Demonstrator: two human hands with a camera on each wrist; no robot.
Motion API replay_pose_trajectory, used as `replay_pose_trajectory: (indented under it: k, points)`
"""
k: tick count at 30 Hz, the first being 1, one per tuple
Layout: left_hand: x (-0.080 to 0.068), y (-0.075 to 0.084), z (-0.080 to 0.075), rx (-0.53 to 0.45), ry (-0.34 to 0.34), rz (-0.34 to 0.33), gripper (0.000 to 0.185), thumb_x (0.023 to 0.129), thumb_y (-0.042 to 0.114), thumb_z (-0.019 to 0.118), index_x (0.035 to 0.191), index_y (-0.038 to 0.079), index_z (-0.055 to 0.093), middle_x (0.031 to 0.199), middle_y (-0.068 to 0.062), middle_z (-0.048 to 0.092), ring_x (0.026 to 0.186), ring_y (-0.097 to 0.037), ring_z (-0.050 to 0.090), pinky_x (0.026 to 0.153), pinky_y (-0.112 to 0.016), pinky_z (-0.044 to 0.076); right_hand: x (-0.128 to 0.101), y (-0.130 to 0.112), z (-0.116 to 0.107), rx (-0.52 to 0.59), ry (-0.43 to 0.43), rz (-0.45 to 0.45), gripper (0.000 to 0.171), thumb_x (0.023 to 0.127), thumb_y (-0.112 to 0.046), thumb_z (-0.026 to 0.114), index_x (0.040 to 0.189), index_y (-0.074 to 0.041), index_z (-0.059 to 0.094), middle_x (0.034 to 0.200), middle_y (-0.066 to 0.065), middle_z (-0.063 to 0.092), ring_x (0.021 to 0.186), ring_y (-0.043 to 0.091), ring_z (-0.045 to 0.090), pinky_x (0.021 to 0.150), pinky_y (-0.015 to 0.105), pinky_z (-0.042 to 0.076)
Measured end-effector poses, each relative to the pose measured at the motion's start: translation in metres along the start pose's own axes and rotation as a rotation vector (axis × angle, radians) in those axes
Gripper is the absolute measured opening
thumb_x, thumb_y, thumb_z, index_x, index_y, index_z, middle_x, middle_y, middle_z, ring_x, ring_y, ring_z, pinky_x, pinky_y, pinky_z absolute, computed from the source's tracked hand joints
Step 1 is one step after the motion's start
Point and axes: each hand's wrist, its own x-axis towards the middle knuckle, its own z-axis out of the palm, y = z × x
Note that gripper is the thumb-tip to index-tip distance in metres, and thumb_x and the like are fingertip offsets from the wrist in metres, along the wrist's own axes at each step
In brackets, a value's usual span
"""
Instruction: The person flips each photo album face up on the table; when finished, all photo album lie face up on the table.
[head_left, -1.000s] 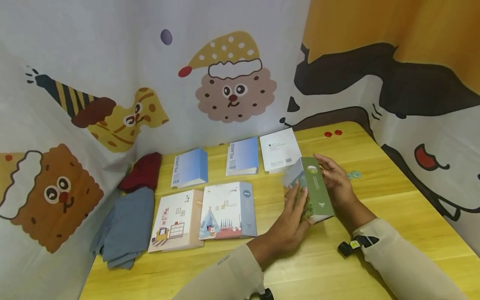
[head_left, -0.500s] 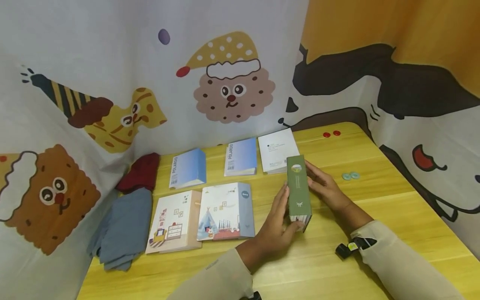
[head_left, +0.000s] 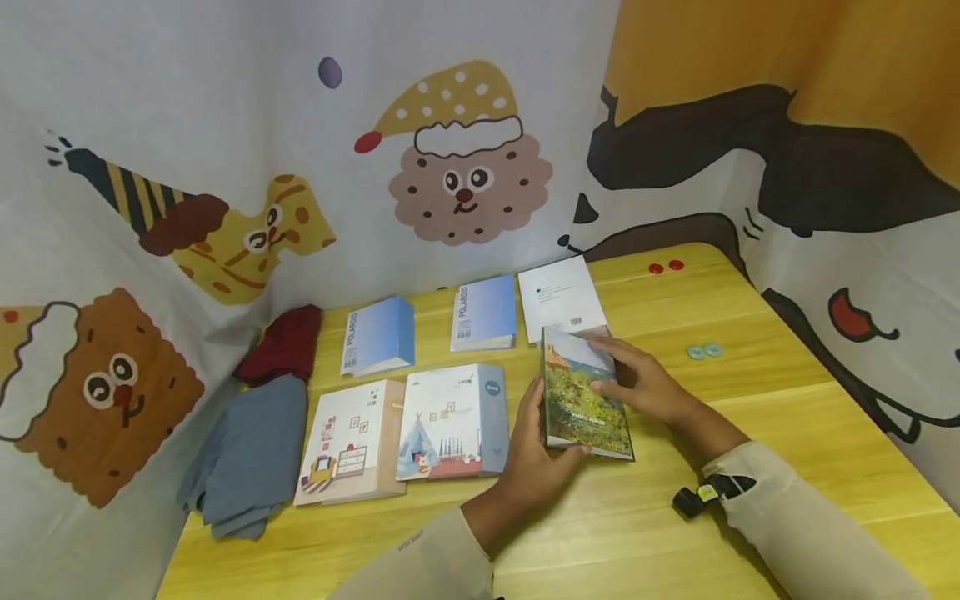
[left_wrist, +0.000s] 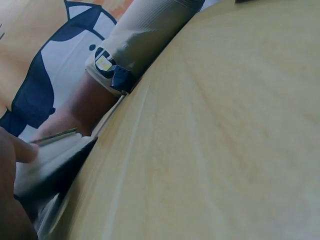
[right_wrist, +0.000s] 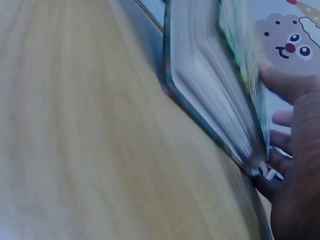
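A thick rectangular photo album with a glossy landscape cover (head_left: 581, 408) is over the yellow wood-grain counter (head_left: 600, 533), gripped between the left hand (head_left: 525, 471) and right hand (head_left: 651, 379). Cover upward, its long axis runs away from the person, sky end farthest and angled slightly left.

At the left edge, the left hand (left_wrist: 7, 172) held a tilted book (left_wrist: 50, 160), one digit's tip touching its pale page edges; the book's lower side was dark and blurred. Beyond it, the right forearm (left_wrist: 82, 105) ran into a beige sleeve (left_wrist: 155, 30) with a black device (left_wrist: 121, 77) at the cuff. A printed backdrop (left_wrist: 65, 65) showed behind, and a wooden table (left_wrist: 200, 125) filled the right.
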Motion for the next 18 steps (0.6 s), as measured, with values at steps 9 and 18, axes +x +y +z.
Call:
replay_pose_trajectory:
  k: [9, 18]
  points:
    - [0.0003, 0.0025, -0.0013, 0.193, -0.087, -0.053, 0.096, 0.104, 0.035, 0.075, 0.176, 0.010, 0.017, 0.186, 0.000, -0.006, 0.171, -0.036, 0.013, 0.131, -0.064, 0.033, 0.0002, 0.0001, -0.0006, -0.207, -0.023, 0.144, 0.069, 0.101, -0.024, 0.080, 0.160, -0.002, 0.053, 0.176, 0.022, 0.036, 0.162, 0.055, 0.028, 0.126, 0.080, 0.025]
    - [-0.0039, 0.0002, -0.0017, 0.325, -0.141, -0.068, 0.077, 0.111, 0.038, 0.064, 0.173, 0.010, 0.029, 0.186, -0.004, -0.006, 0.173, -0.036, -0.002, 0.133, -0.066, 0.028, -0.0006, 0.0044, 0.0007, -0.279, -0.020, 0.173, 0.072, 0.101, -0.035, 0.080, 0.161, -0.005, 0.053, 0.175, 0.022, 0.037, 0.160, 0.055, 0.033, 0.123, 0.080, 0.031]
